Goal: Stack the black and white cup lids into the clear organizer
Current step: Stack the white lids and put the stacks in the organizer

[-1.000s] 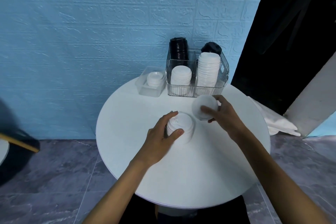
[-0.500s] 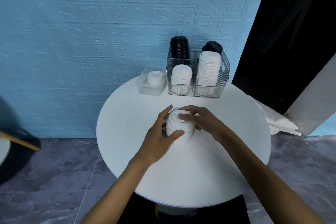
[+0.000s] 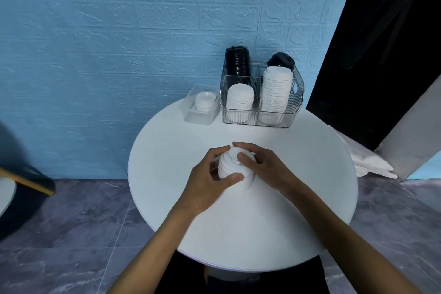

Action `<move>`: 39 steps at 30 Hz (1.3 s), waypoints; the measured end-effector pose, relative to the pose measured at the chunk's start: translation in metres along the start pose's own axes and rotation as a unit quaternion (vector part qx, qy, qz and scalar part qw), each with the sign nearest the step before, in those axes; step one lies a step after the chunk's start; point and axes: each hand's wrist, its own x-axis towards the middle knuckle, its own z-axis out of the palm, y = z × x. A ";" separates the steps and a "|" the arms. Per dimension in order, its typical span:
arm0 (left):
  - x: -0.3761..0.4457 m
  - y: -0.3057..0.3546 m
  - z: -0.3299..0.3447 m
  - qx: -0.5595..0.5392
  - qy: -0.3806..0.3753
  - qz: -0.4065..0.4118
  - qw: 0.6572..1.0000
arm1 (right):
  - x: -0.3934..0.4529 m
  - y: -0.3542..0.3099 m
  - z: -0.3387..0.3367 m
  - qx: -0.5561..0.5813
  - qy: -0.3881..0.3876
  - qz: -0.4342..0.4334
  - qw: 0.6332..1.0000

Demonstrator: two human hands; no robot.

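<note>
A stack of white lids (image 3: 232, 172) is gripped between both hands on a round white table (image 3: 298, 198): the left hand (image 3: 210, 182) is curled round its near side, the right hand (image 3: 267, 169) round its far side and top. Beyond the hands, nothing is seen between them and a ribbed clear organizer (image 3: 294, 100), where white and glossy black lids are stacked. Beside it, a frosted tub (image 3: 191, 112) is seen holding more.

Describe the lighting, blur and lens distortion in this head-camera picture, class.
Head view: soft, even light, with faint shadows under the hands on the white table; wide-angle bending curves the dark doorway at right; the dark object at the left edge is smeared; the clear organizer shows small glints.
</note>
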 end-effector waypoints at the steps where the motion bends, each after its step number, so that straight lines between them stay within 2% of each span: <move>1: 0.000 0.000 -0.001 -0.004 -0.003 0.000 1.000 | -0.001 0.001 -0.001 -0.005 -0.015 0.002 1.000; 9: 0.002 0.005 -0.010 -0.078 -0.041 -0.008 0.996 | -0.008 0.001 -0.003 -0.019 -0.040 -0.006 0.999; 15: 0.005 -0.005 -0.013 -0.072 -0.074 -0.005 0.995 | -0.010 0.004 0.000 -0.040 -0.021 -0.010 0.999; 30: 0.003 -0.002 -0.012 -0.056 -0.077 0.011 0.995 | -0.015 0.013 0.011 -0.062 0.021 -0.029 0.997; 35: 0.009 0.009 -0.024 -0.094 -0.110 -0.033 0.989 | -0.017 0.014 0.013 -0.061 0.036 -0.034 0.997; 37: 0.022 0.013 -0.032 -0.066 -0.097 -0.030 0.993 | -0.017 0.014 0.013 -0.063 0.040 -0.033 0.997; 39: 0.043 0.017 -0.041 0.018 -0.022 -0.008 1.000 | -0.017 0.015 0.014 -0.066 0.046 -0.033 0.996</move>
